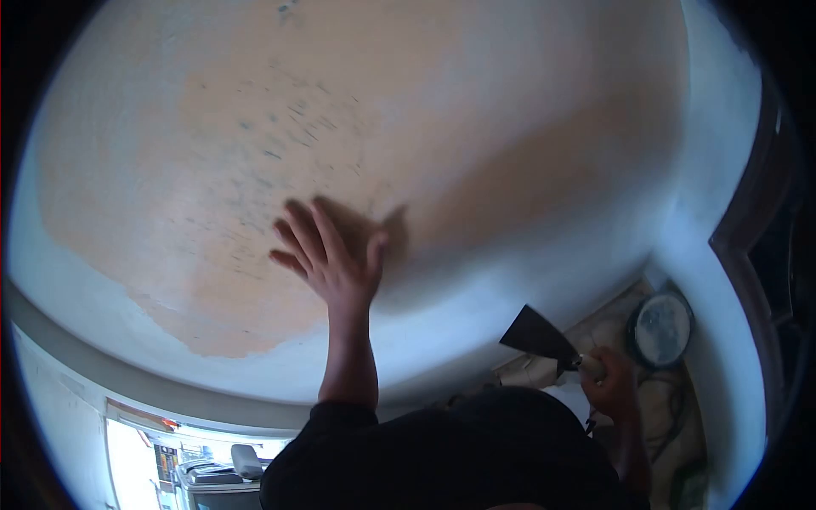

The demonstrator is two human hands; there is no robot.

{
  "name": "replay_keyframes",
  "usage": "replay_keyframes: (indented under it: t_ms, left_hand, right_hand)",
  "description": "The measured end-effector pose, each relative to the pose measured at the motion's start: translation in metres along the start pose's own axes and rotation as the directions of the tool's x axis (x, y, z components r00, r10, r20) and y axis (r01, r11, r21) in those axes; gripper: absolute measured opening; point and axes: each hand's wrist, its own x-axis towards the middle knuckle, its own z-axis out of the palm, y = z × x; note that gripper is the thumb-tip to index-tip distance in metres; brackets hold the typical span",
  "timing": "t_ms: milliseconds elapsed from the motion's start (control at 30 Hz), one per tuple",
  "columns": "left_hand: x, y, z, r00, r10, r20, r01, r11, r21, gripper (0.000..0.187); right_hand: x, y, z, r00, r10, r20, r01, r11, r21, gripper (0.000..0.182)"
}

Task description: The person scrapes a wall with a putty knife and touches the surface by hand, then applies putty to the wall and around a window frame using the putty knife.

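My left hand point(333, 268) is raised against the wall point(476, 93), palm toward it and fingers spread, holding nothing. Its shadow falls just to the right; whether the whole palm touches cannot be made out. A broad beige patch with short dark scratch marks covers much of the wall, with whiter paint around its edges. Low on the right, my right hand point(612, 387) is wrapped round the pale handle of a putty knife point(540, 334). The knife's wide dark blade points up and left, apart from the patch.
A round bucket point(661, 330) with whitish contents stands on the floor at the right, in the corner. Dark framing point(756, 238) lines the far right edge. At the lower left, a bright opening shows beside a cluttered cabinet point(223, 489).
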Motion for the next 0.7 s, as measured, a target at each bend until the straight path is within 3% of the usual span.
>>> replay_keyframes:
  t_ms: [100,233,300,367,433,467,500,533,567,600,633,700]
  left_hand:
    - [0.026,0.037,0.035,0.976,0.019,-0.218,0.015,0.988,0.155,0.1]
    - [-0.006,0.093,0.055,0.98,0.12,-0.159,-0.114,0.992,0.047,0.1]
    - [-0.026,0.11,0.059,0.956,0.289,-0.047,-0.287,0.957,0.04,0.095]
    - [-0.049,0.123,0.054,0.955,0.293,0.056,-0.288,0.954,-0.077,0.084]
    - [-0.069,0.131,0.046,0.749,0.549,0.37,-0.424,0.827,-0.368,0.077]
    - [-0.081,0.132,0.039,0.741,0.56,0.37,-0.426,0.818,-0.386,0.077]
    - [-0.094,0.131,0.031,0.559,0.697,0.449,-0.442,0.709,-0.549,0.072]
    - [-0.108,0.128,0.027,0.343,0.812,0.472,-0.416,0.582,-0.698,0.068]
    - [-0.125,0.123,0.028,0.2,0.837,0.509,-0.124,0.537,-0.834,0.065]
    - [-0.127,0.121,0.011,0.154,0.821,0.549,0.108,0.539,-0.836,0.061]
    - [-0.143,0.115,0.003,0.162,0.759,0.63,0.478,0.498,-0.723,0.057]
    - [-0.155,0.113,-0.022,0.283,0.676,0.68,0.491,0.507,-0.708,0.057]
  right_hand:
    - [-0.024,0.004,-0.004,0.988,0.153,-0.01,-0.153,0.987,0.041,0.025]
    - [-0.047,0.002,0.002,0.982,0.181,-0.053,-0.179,0.983,0.042,0.026]
    - [-0.049,-0.005,0.004,0.993,0.088,-0.077,-0.09,0.996,-0.025,0.028]
    - [-0.055,-0.009,0.002,0.992,0.092,-0.081,-0.095,0.995,-0.026,0.029]
    - [-0.059,-0.009,-0.003,0.992,0.093,-0.081,-0.095,0.995,-0.018,0.029]
    - [-0.06,-0.01,-0.006,0.993,0.089,-0.082,-0.09,0.996,-0.013,0.029]
    - [-0.061,-0.01,-0.008,0.993,0.081,-0.088,-0.081,0.997,-0.004,0.029]
    - [-0.063,-0.009,-0.011,0.99,0.098,-0.102,-0.098,0.995,-0.001,0.029]
    - [-0.064,-0.008,-0.012,0.991,0.081,-0.104,-0.084,0.996,-0.022,0.03]
    - [-0.065,-0.006,-0.012,0.992,0.065,-0.108,-0.07,0.997,-0.04,0.03]
    - [-0.068,-0.007,-0.009,0.988,0.087,-0.128,-0.092,0.995,-0.033,0.03]
    - [-0.073,0.004,-0.015,0.985,0.123,-0.12,-0.126,0.992,-0.013,0.031]
